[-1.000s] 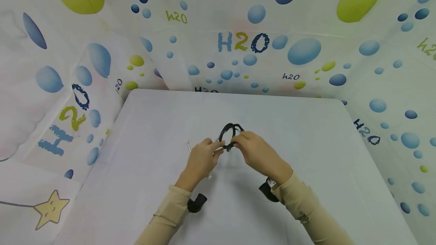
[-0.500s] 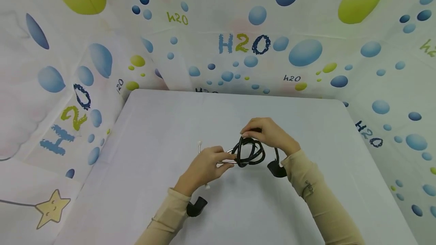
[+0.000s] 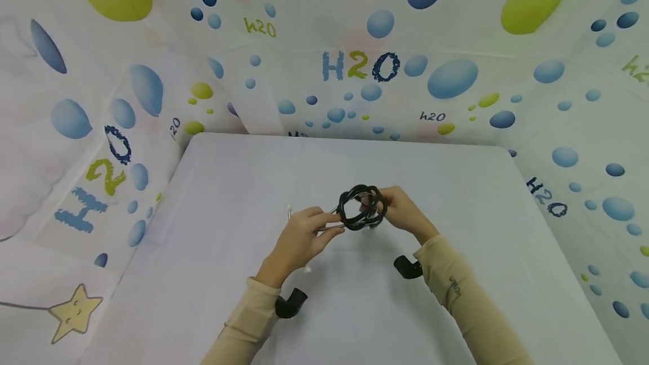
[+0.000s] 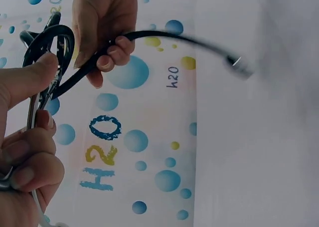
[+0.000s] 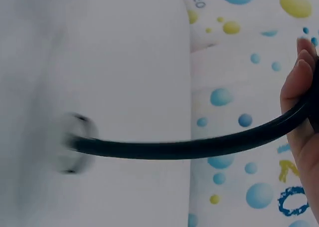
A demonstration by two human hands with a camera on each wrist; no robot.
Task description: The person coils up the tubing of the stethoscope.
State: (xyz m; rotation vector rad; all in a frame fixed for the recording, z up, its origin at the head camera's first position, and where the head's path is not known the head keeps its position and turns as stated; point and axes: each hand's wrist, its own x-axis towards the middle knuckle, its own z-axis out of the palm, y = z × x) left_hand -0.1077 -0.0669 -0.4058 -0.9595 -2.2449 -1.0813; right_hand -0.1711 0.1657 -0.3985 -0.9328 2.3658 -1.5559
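Note:
A stethoscope is held up over the table between both hands, its black tubing [image 3: 345, 203] bundled in a round coil. My left hand [image 3: 300, 235] pinches the metal ear tubes [image 4: 32, 110] and the coil's near side between thumb and fingers. White ear tips [image 3: 307, 270] stick out beyond that hand. On the coil's far right side, my right hand [image 3: 405, 210] grips the tubing with curled fingers [image 4: 117, 52]. From it a free length of tube [image 5: 174, 149] runs to the chest piece [image 4: 241, 67], which is blurred in both wrist views.
A white table [image 3: 243, 173] lies beneath the hands. Behind and beside it hangs a printed sheet [image 3: 284, 27] with blue and yellow drops. Black curved camera pieces [image 3: 292, 303] sit under both wrists.
My right hand swung out to the right with the tubing, then came back in to the coil's right side. The coil is rounder and raised. My left hand stays nearly in place.

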